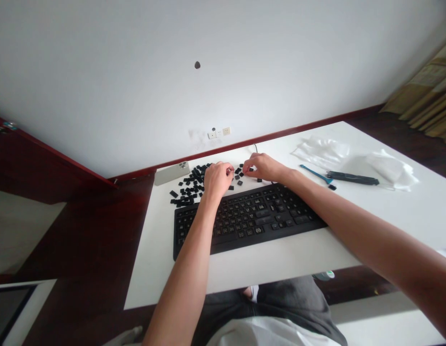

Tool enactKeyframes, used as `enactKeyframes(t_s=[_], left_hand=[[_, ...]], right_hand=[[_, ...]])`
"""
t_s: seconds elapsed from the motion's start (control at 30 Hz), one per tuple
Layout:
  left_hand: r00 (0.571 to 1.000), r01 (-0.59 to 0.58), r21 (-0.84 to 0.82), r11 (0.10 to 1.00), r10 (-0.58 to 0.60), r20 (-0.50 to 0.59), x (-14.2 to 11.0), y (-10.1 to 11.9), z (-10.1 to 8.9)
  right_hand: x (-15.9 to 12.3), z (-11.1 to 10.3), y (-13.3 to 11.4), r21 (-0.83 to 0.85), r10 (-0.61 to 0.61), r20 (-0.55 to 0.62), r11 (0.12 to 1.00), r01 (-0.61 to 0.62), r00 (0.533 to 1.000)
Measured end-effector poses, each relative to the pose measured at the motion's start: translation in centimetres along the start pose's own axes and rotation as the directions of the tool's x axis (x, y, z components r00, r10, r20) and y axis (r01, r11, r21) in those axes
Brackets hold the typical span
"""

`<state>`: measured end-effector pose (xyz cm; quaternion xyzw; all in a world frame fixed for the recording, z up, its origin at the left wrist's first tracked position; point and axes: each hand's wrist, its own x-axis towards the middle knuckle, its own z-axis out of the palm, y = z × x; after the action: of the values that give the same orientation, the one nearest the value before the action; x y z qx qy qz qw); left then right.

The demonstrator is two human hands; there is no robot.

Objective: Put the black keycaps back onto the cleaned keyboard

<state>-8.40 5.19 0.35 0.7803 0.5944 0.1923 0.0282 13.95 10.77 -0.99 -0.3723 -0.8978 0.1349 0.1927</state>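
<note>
"In the head view, how do your hands stand?"

"Your left hand (218, 180) and your right hand (265, 167) are close together, fingertips nearly meeting. I cannot tell whether they are pinching anything."

"Where are the loose pieces?"

"The loose black plastic keycaps (192, 185) lie on the white desk (280, 262), mostly heaped just left of your left hand. A few lie between and beneath your hands, and one sits just beyond your right hand."

"What else lies near you?"

"A wide black keyboard (249, 218) sits just below your hands, with your left wrist over its top edge. A pale smartphone (171, 173) lies beyond the heap. Well to your right, a slim blue-handled tool (316, 174) lies beside a black cylindrical tool (352, 179), near a crumpled clear plastic bag (381, 168)."
</note>
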Motion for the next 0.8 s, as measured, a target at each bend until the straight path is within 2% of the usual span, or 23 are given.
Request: enactKeyframes(t_s=[0.2,0.33,0.5,0.8], left_hand=[[0.998,-0.035,0.001,0.999,0.035,0.046,-0.08,0.18,0.02],[0.997,-0.035,0.012,0.999,0.034,0.072,-0.09,0.3,0.07],[0.993,-0.049,0.001,0.999,0.049,0.105,-0.1,0.29,0.2],[0.996,-0.051,-0.031,0.998,0.053,0.073,0.08,0.22,0.54]], right_hand=[[-0.1,-0.02,0.72,0.023,-0.063,-0.051,0.998,0.064,0.997],[-0.05,0.33,0.98,0.02,-0.122,-0.016,0.992,0.123,0.992],[-0.14,0.23,0.6,0.02,-0.111,0.031,0.994,0.111,0.993],[-0.31,0.21,0.34,0.042,-0.103,0.038,0.994,0.101,0.994]])
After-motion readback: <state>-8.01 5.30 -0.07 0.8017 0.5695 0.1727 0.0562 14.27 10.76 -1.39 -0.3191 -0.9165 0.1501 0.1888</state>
